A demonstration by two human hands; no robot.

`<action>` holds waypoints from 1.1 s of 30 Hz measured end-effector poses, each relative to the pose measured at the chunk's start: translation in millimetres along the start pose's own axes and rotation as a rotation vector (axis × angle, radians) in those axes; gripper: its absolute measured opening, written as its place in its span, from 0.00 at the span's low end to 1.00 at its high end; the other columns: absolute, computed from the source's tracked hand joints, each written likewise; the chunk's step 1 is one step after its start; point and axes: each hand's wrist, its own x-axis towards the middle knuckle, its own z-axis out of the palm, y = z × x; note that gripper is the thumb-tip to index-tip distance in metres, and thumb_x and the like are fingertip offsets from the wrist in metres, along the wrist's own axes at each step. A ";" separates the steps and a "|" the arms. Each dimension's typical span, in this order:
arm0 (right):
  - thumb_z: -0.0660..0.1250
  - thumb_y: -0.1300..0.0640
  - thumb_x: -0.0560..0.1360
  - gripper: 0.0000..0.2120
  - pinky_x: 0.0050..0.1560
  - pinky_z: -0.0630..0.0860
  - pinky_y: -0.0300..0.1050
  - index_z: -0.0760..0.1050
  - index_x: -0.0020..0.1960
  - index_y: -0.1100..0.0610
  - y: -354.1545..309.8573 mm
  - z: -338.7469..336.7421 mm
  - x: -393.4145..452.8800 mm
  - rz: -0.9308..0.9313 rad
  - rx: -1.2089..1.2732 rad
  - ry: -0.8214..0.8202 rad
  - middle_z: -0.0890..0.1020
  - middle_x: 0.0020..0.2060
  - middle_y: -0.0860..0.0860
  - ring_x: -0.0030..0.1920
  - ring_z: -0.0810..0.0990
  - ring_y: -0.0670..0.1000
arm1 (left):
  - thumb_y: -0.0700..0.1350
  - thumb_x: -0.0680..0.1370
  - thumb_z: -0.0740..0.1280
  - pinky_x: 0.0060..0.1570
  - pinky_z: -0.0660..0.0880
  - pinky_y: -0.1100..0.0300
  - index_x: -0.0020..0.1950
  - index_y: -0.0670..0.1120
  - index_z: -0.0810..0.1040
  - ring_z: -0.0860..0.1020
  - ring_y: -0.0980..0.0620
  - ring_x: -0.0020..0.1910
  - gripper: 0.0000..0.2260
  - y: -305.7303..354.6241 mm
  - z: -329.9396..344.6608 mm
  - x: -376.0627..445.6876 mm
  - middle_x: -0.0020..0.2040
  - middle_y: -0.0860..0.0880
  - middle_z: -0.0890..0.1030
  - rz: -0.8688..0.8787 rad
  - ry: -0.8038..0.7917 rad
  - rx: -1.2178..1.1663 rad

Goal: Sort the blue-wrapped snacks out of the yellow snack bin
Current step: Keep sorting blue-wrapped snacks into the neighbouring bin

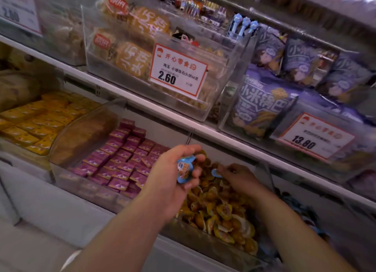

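Above the yellow snack bin (pixel 223 214), left hand (pixel 175 176) fingers curl around blue-wrapped snacks (pixel 184 170); right hand (pixel 240 178) fingers pinch another blue snack (pixel 216 173). An overfull left grip could spill them back.

One camera only — it sits on the person's head, looks forward and down, tilted, close to the yellow snack bin (pixel 223 216) and the shelves (pixel 183 121) above.

To your left sits a clear bin of small purple boxes (pixel 122 159), and past it a bin of little orange boxes (pixel 38 121). On the shelf above you see tan cracker bags (pixel 132 58), a 2.60 price tag (pixel 178 72) and purple snack bags (pixel 262 109).
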 end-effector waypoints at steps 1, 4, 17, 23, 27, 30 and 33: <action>0.65 0.40 0.77 0.15 0.34 0.76 0.40 0.79 0.46 0.52 2.0 -2.0 -5.7 0.020 0.084 -0.010 0.83 0.42 0.50 0.39 0.82 0.50 | 0.39 0.76 0.63 0.21 0.57 0.64 0.52 0.38 0.78 0.69 0.53 0.27 0.08 -8.2 3.3 1.1 0.36 0.45 0.79 -0.021 0.009 0.039; 0.65 0.50 0.80 0.09 0.39 0.77 0.48 0.79 0.52 0.55 11.3 -9.2 -24.9 0.022 0.230 -0.012 0.84 0.49 0.57 0.44 0.83 0.60 | 0.36 0.79 0.61 0.19 0.57 0.65 0.51 0.39 0.80 0.69 0.53 0.26 0.08 -36.5 8.0 13.2 0.41 0.43 0.79 -0.065 0.100 0.191; 0.60 0.62 0.82 0.12 0.38 0.78 0.33 0.81 0.48 0.52 -4.9 -23.4 -108.1 -0.116 0.558 0.213 0.86 0.43 0.50 0.36 0.83 0.41 | 0.54 0.79 0.67 0.22 0.66 0.65 0.47 0.46 0.82 0.74 0.53 0.25 0.12 -107.3 26.0 34.9 0.35 0.47 0.79 -0.017 -0.069 0.401; 0.57 0.43 0.81 0.25 0.51 0.76 0.53 0.80 0.63 0.61 -5.8 -15.1 -146.7 0.356 1.509 -0.168 0.83 0.53 0.59 0.47 0.83 0.59 | 0.65 0.78 0.60 0.45 0.77 0.56 0.50 0.57 0.78 0.79 0.58 0.42 0.15 -109.2 28.3 18.7 0.43 0.58 0.81 0.644 -0.055 0.869; 0.64 0.39 0.76 0.26 0.70 0.70 0.53 0.83 0.60 0.59 -13.5 -15.1 -157.9 0.361 1.746 -0.153 0.83 0.58 0.58 0.61 0.81 0.58 | 0.62 0.80 0.50 0.65 0.63 0.57 0.78 0.63 0.54 0.72 0.56 0.65 0.25 -120.5 31.9 1.4 0.67 0.58 0.75 0.810 -0.188 1.503; 0.64 0.49 0.78 0.16 0.66 0.75 0.52 0.84 0.56 0.58 -7.8 -20.6 -161.1 0.326 1.605 -0.103 0.85 0.54 0.58 0.56 0.84 0.56 | 0.62 0.79 0.45 0.76 0.49 0.54 0.78 0.59 0.33 0.60 0.57 0.76 0.32 -119.9 32.6 -3.3 0.76 0.56 0.66 0.755 -0.277 1.585; 0.65 0.57 0.78 0.11 0.60 0.78 0.53 0.84 0.55 0.58 1.3 -27.0 -167.0 0.254 1.486 -0.015 0.86 0.51 0.59 0.52 0.85 0.56 | 0.64 0.80 0.46 0.77 0.50 0.52 0.80 0.56 0.37 0.46 0.58 0.79 0.32 -117.1 32.3 -11.2 0.81 0.56 0.53 0.782 -0.421 1.540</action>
